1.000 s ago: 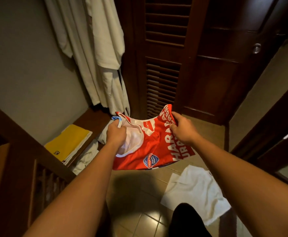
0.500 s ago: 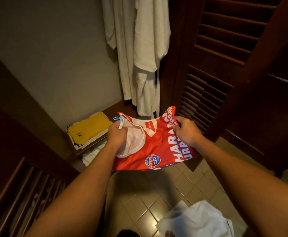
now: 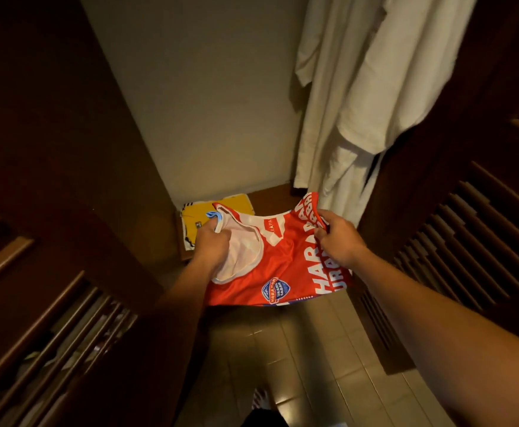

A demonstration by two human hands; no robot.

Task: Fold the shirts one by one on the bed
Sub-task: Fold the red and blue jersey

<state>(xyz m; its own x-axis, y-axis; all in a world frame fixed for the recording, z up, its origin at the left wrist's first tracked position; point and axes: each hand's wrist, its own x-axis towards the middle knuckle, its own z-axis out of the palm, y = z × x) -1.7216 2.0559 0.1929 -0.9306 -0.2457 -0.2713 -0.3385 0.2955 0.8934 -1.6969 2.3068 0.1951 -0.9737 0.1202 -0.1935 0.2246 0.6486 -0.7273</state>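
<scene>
A folded red shirt (image 3: 285, 266) with white lettering and a white collar opening hangs in the air in front of me, held flat between both hands. My left hand (image 3: 210, 245) grips its left edge at the collar. My right hand (image 3: 338, 238) pinches its right edge by the lettering. Beyond it a folded yellow shirt (image 3: 196, 217) lies on a stack on a low wooden shelf (image 3: 270, 200) inside a closet. No bed is in view.
White bathrobes (image 3: 359, 103) hang at the upper right of the closet. Dark louvred wooden doors stand at the left (image 3: 45, 318) and right (image 3: 467, 241). Beige floor tiles (image 3: 298, 365) lie below, with my foot (image 3: 259, 402) at the bottom edge.
The view has swung left, into the closet. The red shirt stays gripped in both hands and is now closer to the yellow stack. The white cloth on the floor has left the view.
</scene>
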